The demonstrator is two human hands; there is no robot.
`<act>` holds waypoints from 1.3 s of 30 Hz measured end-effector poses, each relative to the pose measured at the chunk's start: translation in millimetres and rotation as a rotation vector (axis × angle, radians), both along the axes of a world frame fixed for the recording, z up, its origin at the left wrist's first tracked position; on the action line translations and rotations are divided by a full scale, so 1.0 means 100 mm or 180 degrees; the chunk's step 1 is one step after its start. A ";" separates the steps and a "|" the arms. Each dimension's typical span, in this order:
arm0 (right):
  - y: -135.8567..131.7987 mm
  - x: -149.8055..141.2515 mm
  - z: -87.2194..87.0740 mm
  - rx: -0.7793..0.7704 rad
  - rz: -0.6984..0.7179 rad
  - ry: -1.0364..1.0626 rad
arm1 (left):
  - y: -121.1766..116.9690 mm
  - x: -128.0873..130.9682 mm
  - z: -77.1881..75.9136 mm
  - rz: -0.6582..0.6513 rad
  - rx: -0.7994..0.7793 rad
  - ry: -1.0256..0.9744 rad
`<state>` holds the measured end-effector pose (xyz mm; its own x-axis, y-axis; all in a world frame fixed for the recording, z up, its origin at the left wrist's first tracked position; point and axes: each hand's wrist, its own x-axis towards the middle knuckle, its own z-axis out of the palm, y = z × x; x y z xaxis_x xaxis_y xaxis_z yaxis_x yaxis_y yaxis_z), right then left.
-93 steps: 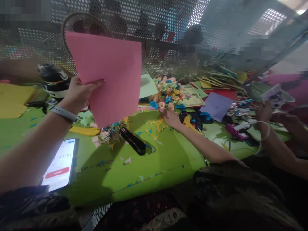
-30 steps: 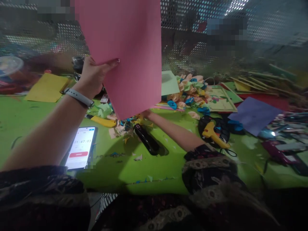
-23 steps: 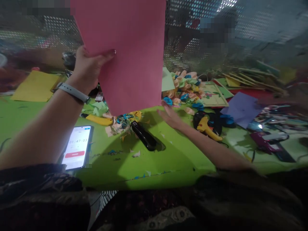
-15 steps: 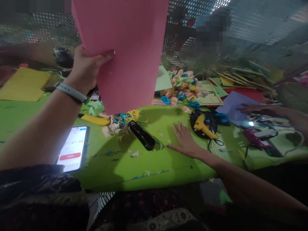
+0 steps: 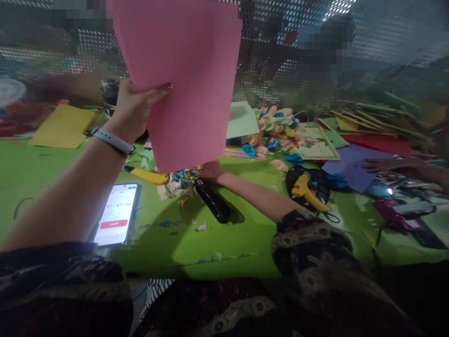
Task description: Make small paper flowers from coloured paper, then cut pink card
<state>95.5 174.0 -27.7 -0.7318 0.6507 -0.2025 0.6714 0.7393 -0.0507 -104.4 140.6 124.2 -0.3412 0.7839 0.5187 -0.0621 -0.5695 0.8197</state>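
Note:
My left hand [image 5: 135, 108] is raised above the green table [image 5: 217, 234] and grips a large pink paper sheet [image 5: 189, 75] by its left edge, thumb across the front. My right hand [image 5: 209, 170] reaches under the sheet's lower edge to a heap of coloured paper scraps [image 5: 178, 180] beside a black stapler [image 5: 215, 201]. Its fingers are curled and partly hidden by the sheet, so I cannot make out what they hold.
A lit phone [image 5: 117, 214] lies at the near left, a yellow knife [image 5: 147, 175] by the scraps. Paper flowers [image 5: 273, 131], a yellow glue gun [image 5: 308, 191] and a purple sheet [image 5: 354, 164] lie right. Another person's hand [image 5: 382, 164] rests far right. Mesh screen behind.
My right hand was flat on the table by the glue gun half a second ago; it has moved left and forward to the scrap heap. The pink sheet stays raised.

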 end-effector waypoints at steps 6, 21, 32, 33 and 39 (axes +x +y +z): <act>0.08 -0.15 0.11 -0.0135 0.0102 -0.0054 | -0.03 -0.05 0.05 0.0069 0.0082 0.0177; -0.98 0.72 0.71 -0.0777 -0.0190 0.0304 | -0.03 -0.01 0.20 0.0135 0.0014 0.0202; -0.29 0.56 0.65 -0.0231 -0.1261 0.0329 | -0.05 -0.03 0.21 0.0170 0.0083 -0.0037; -0.24 0.44 0.62 -0.0230 -0.1313 0.0345 | -0.05 -0.02 0.22 0.0165 0.0069 -0.0055; -0.16 -0.26 0.52 -0.0417 -0.1127 0.0663 | -0.08 -0.06 0.19 0.0241 0.0031 0.0168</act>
